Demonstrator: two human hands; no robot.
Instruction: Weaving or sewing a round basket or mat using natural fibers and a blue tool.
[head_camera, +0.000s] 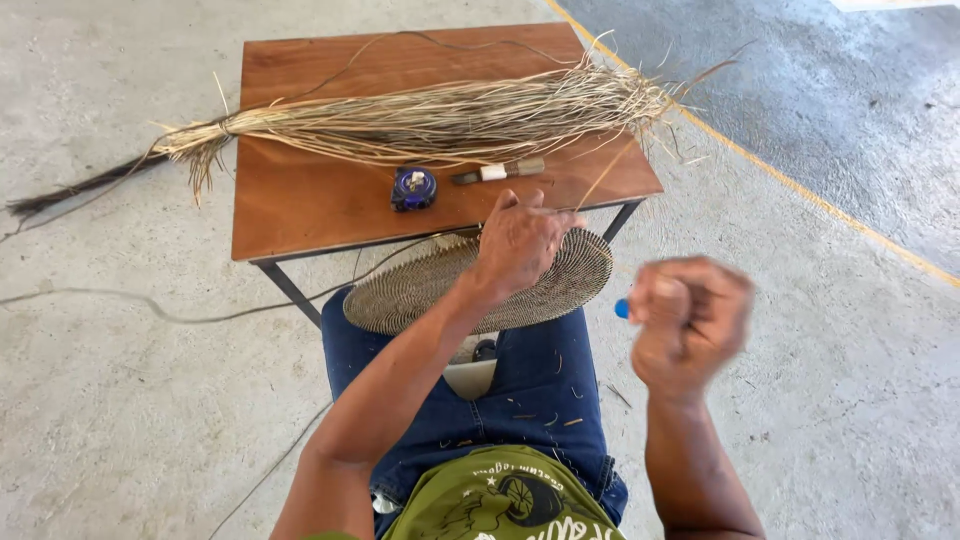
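A round, flat woven disc (570, 275) rests on my lap against the table's front edge. My left hand (518, 240) lies on top of it, pinching a thin straw strand (608, 175) that rises toward the bundle. My right hand (690, 315) is blurred, raised to the right of the disc, fist closed around a small tool with a blue end (621, 308).
A small brown wooden table (300, 210) holds a long bundle of dried straw (420, 120), a blue tape measure (413, 187) and a small knife (500, 171). Concrete floor all around; a yellow line (800, 190) crosses it at right. Loose strands trail off left.
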